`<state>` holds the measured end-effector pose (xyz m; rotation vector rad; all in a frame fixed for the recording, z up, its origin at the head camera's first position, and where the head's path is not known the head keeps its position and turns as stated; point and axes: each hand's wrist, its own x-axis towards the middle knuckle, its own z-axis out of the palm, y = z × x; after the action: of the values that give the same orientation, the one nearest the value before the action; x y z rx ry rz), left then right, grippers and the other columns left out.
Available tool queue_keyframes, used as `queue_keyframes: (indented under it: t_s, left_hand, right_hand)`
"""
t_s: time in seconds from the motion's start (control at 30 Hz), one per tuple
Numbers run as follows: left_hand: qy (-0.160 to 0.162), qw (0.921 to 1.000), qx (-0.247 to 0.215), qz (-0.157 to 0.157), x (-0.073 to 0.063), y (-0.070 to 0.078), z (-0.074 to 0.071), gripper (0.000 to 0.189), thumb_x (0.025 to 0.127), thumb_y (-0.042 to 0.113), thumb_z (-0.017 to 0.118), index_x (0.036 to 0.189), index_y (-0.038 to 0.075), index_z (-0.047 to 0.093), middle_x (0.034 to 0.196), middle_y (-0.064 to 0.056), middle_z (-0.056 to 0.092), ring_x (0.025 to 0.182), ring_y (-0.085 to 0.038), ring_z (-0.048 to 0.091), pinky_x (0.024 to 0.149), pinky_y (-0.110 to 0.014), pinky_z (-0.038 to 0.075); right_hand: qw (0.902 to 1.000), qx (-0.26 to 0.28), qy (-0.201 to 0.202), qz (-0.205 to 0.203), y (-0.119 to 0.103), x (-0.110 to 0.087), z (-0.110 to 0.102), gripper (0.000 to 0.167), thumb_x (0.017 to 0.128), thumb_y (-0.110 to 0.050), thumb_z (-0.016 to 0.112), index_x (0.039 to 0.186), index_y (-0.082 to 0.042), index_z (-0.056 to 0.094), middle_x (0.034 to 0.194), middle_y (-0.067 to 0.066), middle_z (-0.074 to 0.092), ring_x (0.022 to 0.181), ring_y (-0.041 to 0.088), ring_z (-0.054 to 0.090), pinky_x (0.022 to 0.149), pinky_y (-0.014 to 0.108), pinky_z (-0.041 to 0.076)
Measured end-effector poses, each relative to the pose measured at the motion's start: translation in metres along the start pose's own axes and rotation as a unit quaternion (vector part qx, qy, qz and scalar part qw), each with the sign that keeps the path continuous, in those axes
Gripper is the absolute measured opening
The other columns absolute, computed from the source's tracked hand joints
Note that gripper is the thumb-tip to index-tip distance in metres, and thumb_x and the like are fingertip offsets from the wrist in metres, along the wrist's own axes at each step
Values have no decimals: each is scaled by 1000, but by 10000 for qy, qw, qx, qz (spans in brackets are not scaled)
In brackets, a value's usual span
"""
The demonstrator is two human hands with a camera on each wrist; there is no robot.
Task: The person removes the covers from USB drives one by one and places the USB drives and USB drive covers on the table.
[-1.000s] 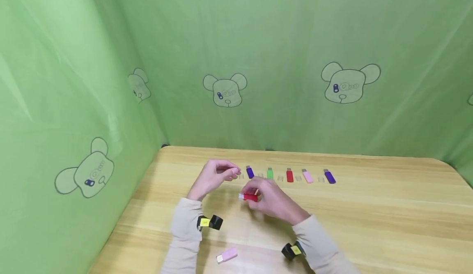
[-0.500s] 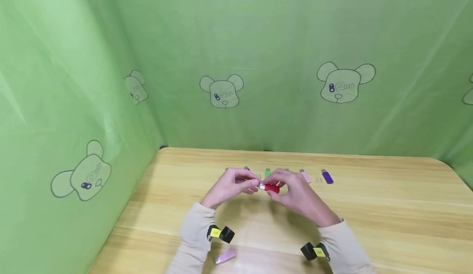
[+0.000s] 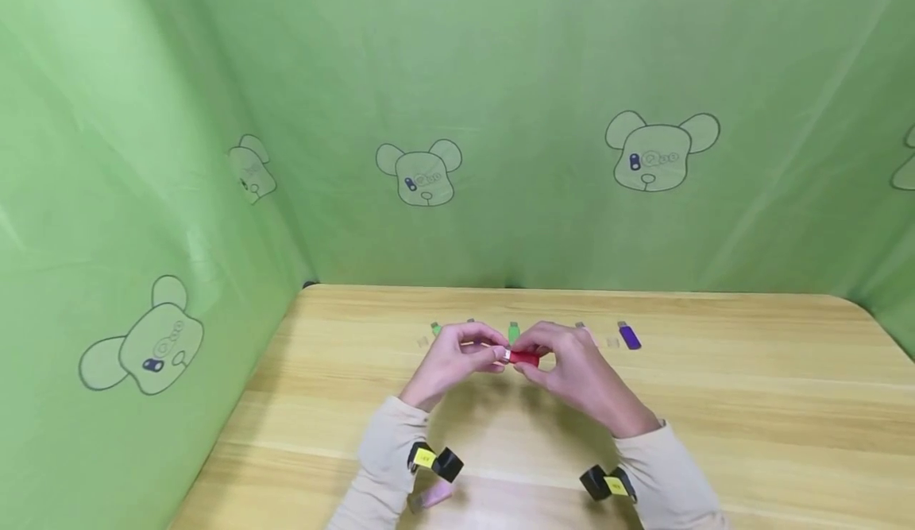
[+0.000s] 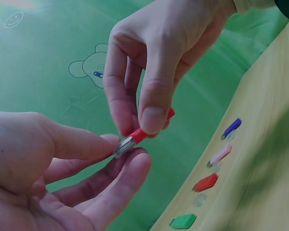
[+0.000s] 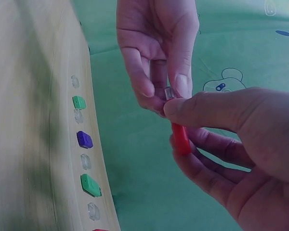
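Note:
Above the table, my right hand [image 3: 575, 363] pinches a red USB stick [image 3: 526, 358] by its body, thumb against curled fingers. The stick's metal plug points toward my left hand [image 3: 453, 361]. A small clear cap [image 4: 124, 147] is around the plug end in the left wrist view, pinched between the left thumb and fingers. In the right wrist view the cap and plug [image 5: 169, 93] show beside the left thumb. How far the cap sits on the plug is hard to tell.
Behind the hands runs a row of USB sticks, including a purple one [image 3: 629, 335] and a green one [image 3: 514, 332], with clear caps [image 5: 85, 161] between them. A pink USB stick [image 3: 436, 496] lies near the left wrist. A green curtain [image 3: 529, 220] borders the table.
The right hand has moved rightward with the red USB stick. My left hand has come right from the row to meet its plug, and the two hands now work together.

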<state>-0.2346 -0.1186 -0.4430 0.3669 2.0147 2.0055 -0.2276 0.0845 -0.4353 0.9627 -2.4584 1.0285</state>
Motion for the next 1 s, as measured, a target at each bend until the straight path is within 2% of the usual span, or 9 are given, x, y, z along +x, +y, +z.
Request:
queue_keyframes:
  t_s: [0.17,0.33,0.53,0.67,0.83,1.0]
  left_hand:
    - [121,9996,-259,-14,0,-1,3,24,87,-3,67,110,-10,64,108,-17,67,90,-20,72,87,-34,60]
    - [362,9987,-352,53,-1,-3,5,21,83,-2,71,104,-8,67,105,-19,68,88,-21,73,88,-36,60]
    - [444,9983,-363,115,-1,-5,7,25,81,0,75,104,-8,68,104,-19,70,90,-22,73,89,-36,59]
    - [501,9982,-310,107,-1,-5,8,26,80,2,76,105,-6,69,106,-21,70,89,-20,73,89,-35,59]
    - [548,9980,-312,34,-2,-4,8,27,80,2,76,105,-4,70,108,-24,70,90,-21,74,89,-35,59]
    - [578,9981,-221,-60,-3,-4,9,26,79,4,78,103,-2,72,105,-18,73,89,-21,74,89,-34,59]
  right_hand:
    - [9996,-82,169,-200,0,-1,0,19,74,-7,83,88,-16,74,86,-8,72,74,2,65,68,20,58]
    - [9992,-286,221,-192,-2,-2,0,18,76,-10,83,89,-18,74,88,-10,72,75,1,64,70,22,56]
    - [9979,-538,278,-218,-4,-3,-1,17,77,-14,83,91,-19,75,90,-11,72,76,0,64,72,24,53]
    - [9978,-487,322,-323,-5,-3,-1,18,76,-10,82,92,-15,75,93,-7,72,77,3,66,70,21,58]
    - [9976,-509,318,-344,-6,-3,-1,16,78,-11,82,92,-14,75,93,-6,73,78,3,68,72,24,59]
    - [9985,-460,114,-262,-6,-4,-5,16,79,-12,81,94,-14,76,94,-5,74,79,4,69,73,25,59]
